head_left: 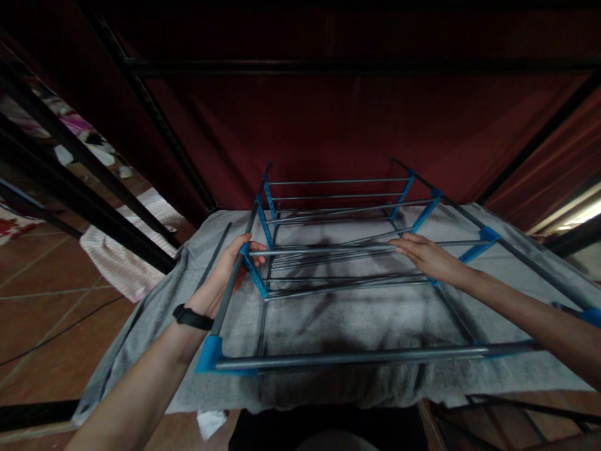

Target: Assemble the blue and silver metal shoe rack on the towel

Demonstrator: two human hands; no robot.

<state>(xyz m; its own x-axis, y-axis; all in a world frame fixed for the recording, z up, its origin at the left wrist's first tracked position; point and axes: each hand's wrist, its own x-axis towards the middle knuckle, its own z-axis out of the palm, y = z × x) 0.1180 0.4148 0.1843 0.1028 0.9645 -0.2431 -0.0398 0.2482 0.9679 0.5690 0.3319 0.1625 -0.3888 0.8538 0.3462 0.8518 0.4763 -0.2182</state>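
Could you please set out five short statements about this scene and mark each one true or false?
1. The left hand holds the rack at a blue bracket. True.
2. The right hand is clear of the rack. False: its fingers are on a metal rod.
3. The rack rests directly on floor tiles. False: it rests on a grey cloth.
4. A black wristband is on the left wrist. True.
5. The panel behind the rack is white. False: it is dark red.

The rack tubes (328,250) are dull silver-grey, their connectors (208,354) bright blue. The blanket (375,326) is mottled grey. At twelve o'clock, a deep maroon panel (310,125) carries black bars (328,66). At nine, a cloth (122,250) shows pinkish-white stripes; at eight, floor tiles (47,319) are terracotta with paler joints. The wristband (193,317) is black.
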